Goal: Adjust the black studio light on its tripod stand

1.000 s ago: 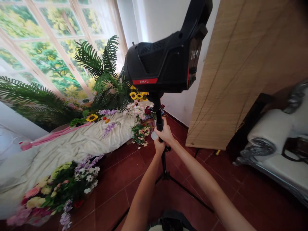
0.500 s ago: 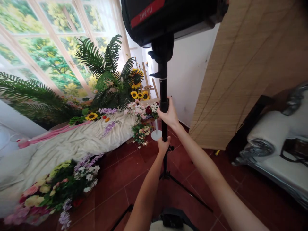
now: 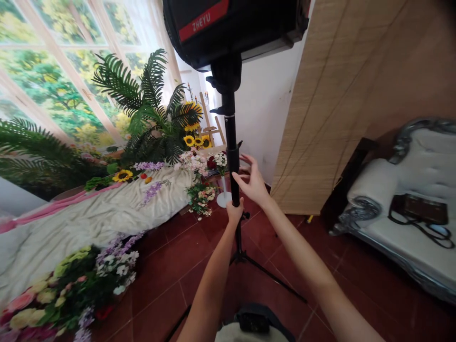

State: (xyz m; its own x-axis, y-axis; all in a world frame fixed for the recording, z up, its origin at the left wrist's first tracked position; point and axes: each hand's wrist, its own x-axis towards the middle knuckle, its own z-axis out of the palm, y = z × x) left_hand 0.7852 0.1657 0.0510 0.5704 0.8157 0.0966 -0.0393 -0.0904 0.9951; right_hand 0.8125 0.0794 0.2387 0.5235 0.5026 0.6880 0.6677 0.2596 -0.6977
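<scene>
A black light stand point(image 3: 231, 130) rises in front of me on splayed tripod legs. On its top sits a black studio light point(image 3: 242, 31) with a red "ZHEYU" label. My left hand point(image 3: 235, 211) is wrapped round the lower part of the pole, just above a small knob point(image 3: 246, 215). Higher up, my right hand point(image 3: 253, 183) is beside the pole with its fingers apart and curved. Its thumb is at the pole's edge; whether it touches I cannot tell. Close above the right hand, a collar with a small lever point(image 3: 239, 144) sits on the pole.
To the left, a cloth-covered platform point(image 3: 107, 209) bears flowers, with a large bouquet point(image 3: 71, 285) along its near side. A palm plant point(image 3: 149, 109) stands by the window. At right are a bamboo blind point(image 3: 306, 118) and a white sofa point(image 3: 420, 171) with a brown bag point(image 3: 425, 207). Red tiles cover the floor.
My right hand has loosened from the pole's collar, and its fingers have spread beside it. The left hand keeps its hold. The view has turned a little to the right.
</scene>
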